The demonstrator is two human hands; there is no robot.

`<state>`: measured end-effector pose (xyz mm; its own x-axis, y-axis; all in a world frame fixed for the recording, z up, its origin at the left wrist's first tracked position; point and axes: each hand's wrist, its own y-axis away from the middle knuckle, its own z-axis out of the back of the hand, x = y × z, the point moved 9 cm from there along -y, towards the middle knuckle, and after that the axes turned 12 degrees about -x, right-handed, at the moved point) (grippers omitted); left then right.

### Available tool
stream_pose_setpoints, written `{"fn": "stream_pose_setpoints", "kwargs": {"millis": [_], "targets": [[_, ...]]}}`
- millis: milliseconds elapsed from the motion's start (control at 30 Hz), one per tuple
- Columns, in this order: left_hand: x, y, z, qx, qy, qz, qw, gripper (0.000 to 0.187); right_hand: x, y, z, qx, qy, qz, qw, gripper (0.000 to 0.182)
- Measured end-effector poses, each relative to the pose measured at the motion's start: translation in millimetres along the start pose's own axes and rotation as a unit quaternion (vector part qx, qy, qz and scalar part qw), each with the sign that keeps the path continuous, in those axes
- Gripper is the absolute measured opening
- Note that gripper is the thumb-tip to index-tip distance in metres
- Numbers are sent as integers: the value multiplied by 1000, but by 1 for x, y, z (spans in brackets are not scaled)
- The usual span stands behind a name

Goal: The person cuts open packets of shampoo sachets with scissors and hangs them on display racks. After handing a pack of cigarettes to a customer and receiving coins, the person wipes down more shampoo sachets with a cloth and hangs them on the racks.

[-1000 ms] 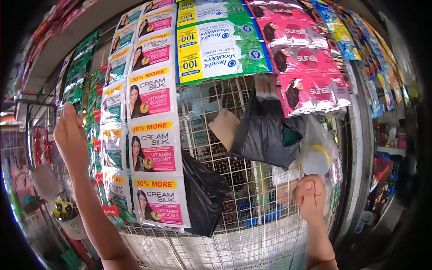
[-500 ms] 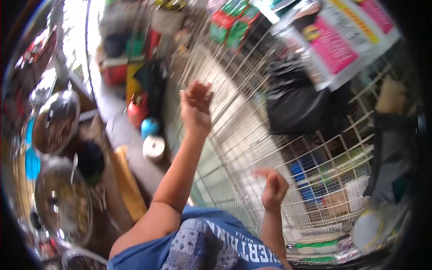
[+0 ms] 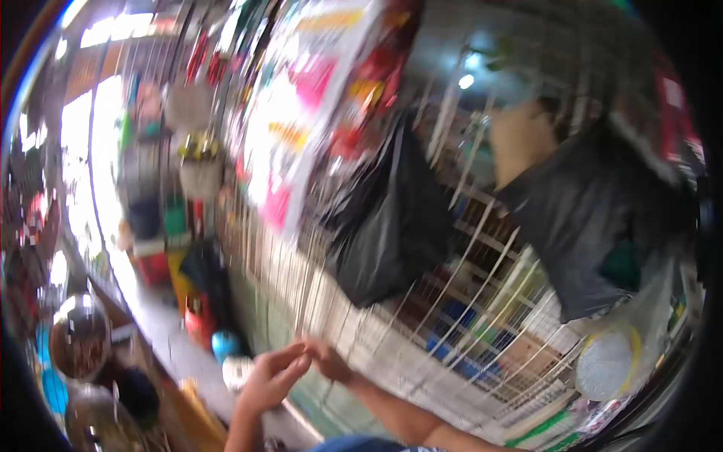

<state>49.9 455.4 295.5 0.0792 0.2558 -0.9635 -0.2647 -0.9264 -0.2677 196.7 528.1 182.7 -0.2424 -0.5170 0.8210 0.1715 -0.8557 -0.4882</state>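
My left hand (image 3: 273, 377) and my right hand (image 3: 327, 360) meet fingertip to fingertip at the lower middle of the head view, in front of the wire grid. The fingers of both are bent and closed. Anything they pinch is too small or blurred to make out. Just above hangs a black plastic bag (image 3: 392, 226) on the wire grid (image 3: 471, 294). Over it hang shiny white, pink and yellow packets (image 3: 305, 98), smeared by motion.
A second black bag (image 3: 595, 218) hangs at the right, above a clear bag with a pale round thing (image 3: 608, 365). At the left stand round clear-lidded containers (image 3: 81, 339). On the floor are a red cylinder (image 3: 199, 320) and a blue round object (image 3: 225, 345).
My hands, apart before, have come together lower in the view. The camera has turned, so the bags and packets now appear further left and the second black bag shows more fully.
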Motion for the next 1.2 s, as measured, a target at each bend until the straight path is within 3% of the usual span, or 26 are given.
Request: {"fn": "stream_pose_setpoints", "kwargs": {"millis": [33,100,133,167,200,233,267,333,367,400,433,500,633,733,833,933,1067,1200], "targets": [[-64,-1,35,-39,-124,-230,964,23,-10,9,3,4,140,-25,990,31],[-168,7,102,-207,57,-367,905,15,-44,34,-6,-2,-46,-163,986,34],[-222,21,125,-307,130,-413,848,10,-58,39,-9,21,-43,-212,976,36],[-270,38,125,-389,77,-474,786,11,-61,43,-7,26,24,-179,983,38],[-322,35,108,-304,52,-495,813,14,-53,44,-8,30,18,-182,983,38],[-370,39,90,-297,30,-570,766,19,-14,38,-7,-32,25,-123,992,22],[-416,48,71,-289,-33,-652,700,19,18,41,-8,-24,-36,-133,990,19],[-491,54,52,-295,-3,-738,606,23,6,46,-5,-30,29,-171,984,23],[-526,54,47,-346,-76,-754,554,26,11,45,-5,-26,30,-161,986,23],[-556,50,37,-359,-95,-754,542,32,20,45,-3,-32,41,-119,992,24],[-583,48,29,-373,-98,-730,565,39,30,44,-2,-38,54,-78,995,25],[-630,36,18,-394,-165,-696,577,45,37,44,-2,-50,48,-84,994,25],[-660,39,-16,-359,-354,-681,532,38,56,39,4,-106,22,-128,986,26],[-689,26,-9,-392,-298,-693,526,33,80,47,7,-116,-29,-116,986,27],[-711,21,10,-447,-209,-705,509,31,81,53,21,-148,32,-69,986,26],[-720,20,22,-447,-167,-697,535,29,84,62,37,-191,72,-47,978,24],[-728,8,28,-459,-167,-686,539,27,77,82,53,-269,135,-3,954,22],[-737,2,31,-473,-92,-670,565,27,-9,89,75,-252,215,-7,944,24]]}}
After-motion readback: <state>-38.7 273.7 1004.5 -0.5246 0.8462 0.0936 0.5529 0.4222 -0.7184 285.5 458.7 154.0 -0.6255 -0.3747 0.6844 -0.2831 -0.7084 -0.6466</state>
